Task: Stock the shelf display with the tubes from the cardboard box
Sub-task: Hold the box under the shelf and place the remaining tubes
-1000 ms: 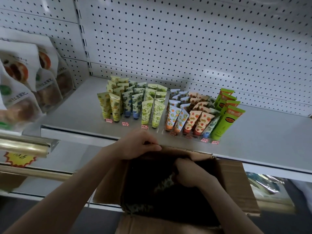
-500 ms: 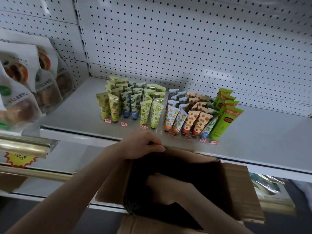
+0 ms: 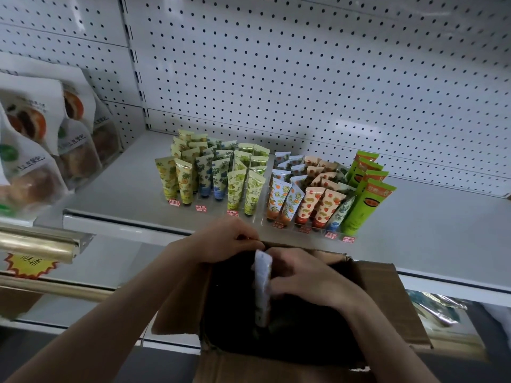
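Left grip [image 3: 221, 241] clasps the box [image 3: 387, 305] rim, likely steadying it. Right grip [image 3: 307, 280] pinches 1 tube [image 3: 262, 286] upright in the box mouth, ready for the shelf [image 3: 420, 225]

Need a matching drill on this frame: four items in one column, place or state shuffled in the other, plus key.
Column 1
1. left hand
2. right hand
3. tall green tubes
4. snack bags

Column 2
A. at the view's left edge
B. holds a pale tube over the open box
C. rightmost among the stocked tubes
D. fingers grip the far rim of the cardboard box

Pairs: 1-D, 2-B, 3-C, 4-A
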`<state>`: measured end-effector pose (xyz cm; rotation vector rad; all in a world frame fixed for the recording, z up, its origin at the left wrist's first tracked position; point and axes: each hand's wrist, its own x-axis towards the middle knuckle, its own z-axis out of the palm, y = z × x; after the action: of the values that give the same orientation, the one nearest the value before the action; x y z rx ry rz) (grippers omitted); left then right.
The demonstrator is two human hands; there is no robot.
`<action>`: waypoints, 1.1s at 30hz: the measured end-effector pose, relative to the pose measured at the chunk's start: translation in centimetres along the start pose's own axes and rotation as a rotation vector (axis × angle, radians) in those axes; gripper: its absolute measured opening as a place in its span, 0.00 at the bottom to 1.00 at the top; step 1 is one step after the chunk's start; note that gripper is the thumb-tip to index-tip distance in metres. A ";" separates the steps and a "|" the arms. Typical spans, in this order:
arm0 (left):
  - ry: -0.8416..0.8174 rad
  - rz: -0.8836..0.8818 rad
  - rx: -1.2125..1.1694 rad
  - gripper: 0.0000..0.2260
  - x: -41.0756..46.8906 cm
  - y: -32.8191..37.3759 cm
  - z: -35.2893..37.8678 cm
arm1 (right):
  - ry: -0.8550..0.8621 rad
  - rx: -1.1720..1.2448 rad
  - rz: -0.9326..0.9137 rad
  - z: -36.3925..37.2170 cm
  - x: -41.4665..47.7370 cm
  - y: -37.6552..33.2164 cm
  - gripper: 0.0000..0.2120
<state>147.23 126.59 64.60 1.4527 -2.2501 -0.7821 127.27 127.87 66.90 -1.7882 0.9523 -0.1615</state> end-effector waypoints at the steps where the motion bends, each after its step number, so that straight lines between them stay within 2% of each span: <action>1: -0.005 -0.003 -0.003 0.08 0.1 0.1 0.0 | 0.011 0.104 -0.005 -0.6 -0.6 0.0 0.12; 10: -0.037 0.021 -0.016 0.08 0.8 0.6 -0.2 | 0.096 0.379 -0.048 -2.5 -2.0 1.2 0.11; 18: 0.001 0.030 -0.011 0.08 0.7 0.6 -0.2 | 0.166 0.293 -0.065 -2.7 -2.1 -0.7 0.08; 24: 0.017 0.040 -0.002 0.09 0.6 0.5 -0.5 | 0.221 0.345 -0.041 -2.7 -2.2 -1.2 0.17; 29: 0.010 0.044 0.018 0.09 0.6 0.6 -0.4 | 0.208 0.444 -0.019 -2.9 -2.5 -0.9 0.11; 33: -0.001 0.047 0.027 0.10 0.7 0.7 -0.2 | 0.303 0.405 -0.024 -2.9 -2.4 -1.2 0.11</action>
<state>146.51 126.12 65.19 1.4062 -2.2957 -0.7411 124.78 127.51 69.94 -1.4216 1.0255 -0.6116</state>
